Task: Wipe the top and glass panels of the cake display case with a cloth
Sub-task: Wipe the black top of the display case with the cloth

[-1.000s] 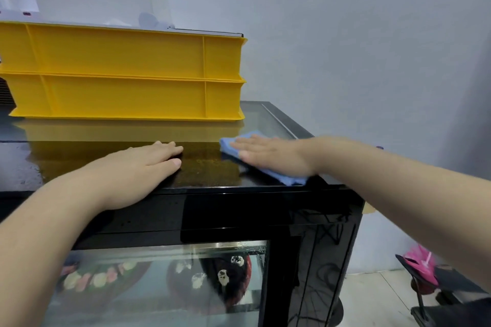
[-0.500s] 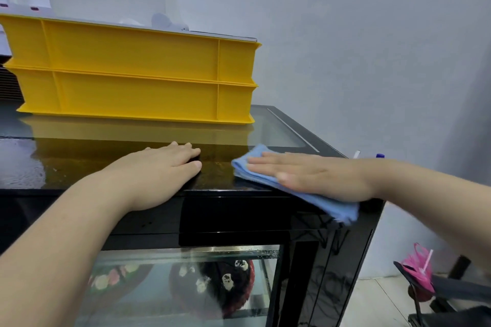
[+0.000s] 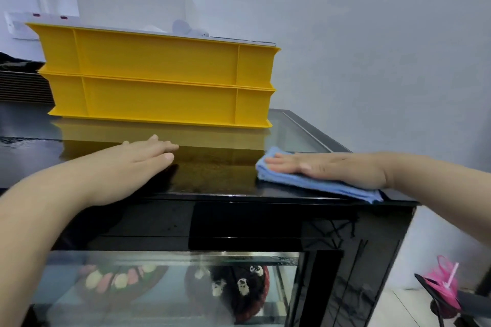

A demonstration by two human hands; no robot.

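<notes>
We had our right hand [image 3: 342, 170] pressed flat, fingers straight and together, on a folded blue cloth [image 3: 316, 186] at the front right corner of the cake display case [image 3: 265, 223]. The cloth lay on the glossy black top, its near end reaching the front edge close to the corner, its far end poking out beyond our fingertips. Nothing was gripped; the palm simply bore down on the fabric.

Our left hand [image 3: 138, 164] rested palm down on the top, well apart from the cloth, fingers extended and loosely together, holding nothing.

Behind both hands, two stacked yellow plastic crates [image 3: 159, 85] stood on the top toward the wall, their colour mirrored in the shiny surface before them. A white box [image 3: 132, 8] showed above and behind the crates.

Below the black front band, the glass front panel [image 3: 164, 287] showed two cakes inside: one ringed with pink and pale decorations [image 3: 117, 280] on the left, one dark with small white figures [image 3: 236, 287] to its right. A pink object [image 3: 442, 287] sat low at the far right, beside the case.
</notes>
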